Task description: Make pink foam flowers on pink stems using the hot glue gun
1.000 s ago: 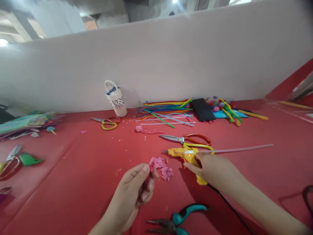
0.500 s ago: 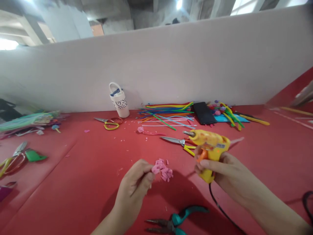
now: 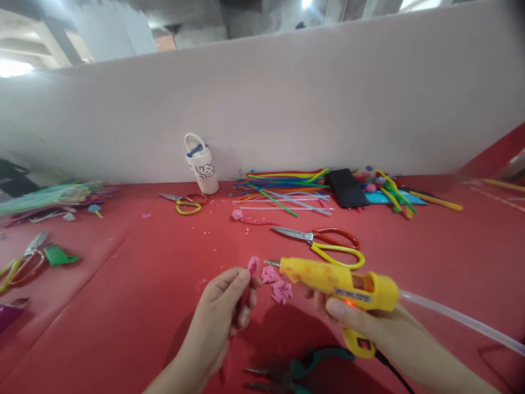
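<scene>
My left hand (image 3: 223,317) is closed in a pinch on a small pink piece (image 3: 253,266), held up just over the red table (image 3: 135,306). My right hand (image 3: 369,325) grips a yellow hot glue gun (image 3: 340,282) by its handle. The gun lies almost level, its metal nozzle pointing left and ending a short way from the pink piece. A clear glue stick (image 3: 459,320) juts out of the gun's back toward the right. A small heap of cut pink pieces (image 3: 278,284) lies on the table under the nozzle.
Red-and-yellow scissors (image 3: 328,245) lie behind the gun; teal pliers (image 3: 295,372) lie near the front edge. Coloured sticks (image 3: 283,191), a black phone (image 3: 346,187) and a white cup (image 3: 200,164) sit along the white partition. More scissors (image 3: 186,203) and craft bits lie at the left.
My right hand lifted the glue gun off the table, then lowered it and turned the nozzle toward the pink piece. My left hand stayed put, pinching the piece.
</scene>
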The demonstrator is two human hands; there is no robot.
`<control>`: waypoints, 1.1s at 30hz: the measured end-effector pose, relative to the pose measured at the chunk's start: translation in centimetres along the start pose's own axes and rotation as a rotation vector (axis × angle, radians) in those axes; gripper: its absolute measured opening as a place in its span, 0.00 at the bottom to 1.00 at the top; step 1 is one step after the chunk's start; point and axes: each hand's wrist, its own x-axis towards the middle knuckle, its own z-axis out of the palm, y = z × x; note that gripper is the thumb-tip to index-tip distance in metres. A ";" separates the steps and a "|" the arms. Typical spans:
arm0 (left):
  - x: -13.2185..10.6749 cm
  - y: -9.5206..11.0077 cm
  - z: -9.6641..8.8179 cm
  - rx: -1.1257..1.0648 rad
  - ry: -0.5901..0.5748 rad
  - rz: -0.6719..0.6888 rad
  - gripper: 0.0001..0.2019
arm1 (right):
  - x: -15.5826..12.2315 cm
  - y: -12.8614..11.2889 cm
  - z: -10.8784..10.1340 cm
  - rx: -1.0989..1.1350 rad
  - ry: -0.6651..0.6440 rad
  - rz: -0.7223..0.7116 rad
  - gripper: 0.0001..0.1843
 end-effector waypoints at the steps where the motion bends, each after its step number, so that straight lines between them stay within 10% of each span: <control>1: 0.0 0.0 0.1 0.030 0.013 0.005 0.12 | -0.1 -0.1 0.3 -0.009 0.000 -0.005 0.13; 33: 0.1 -0.2 0.3 0.255 0.061 0.071 0.14 | -0.4 0.5 0.7 -0.269 0.065 -0.049 0.21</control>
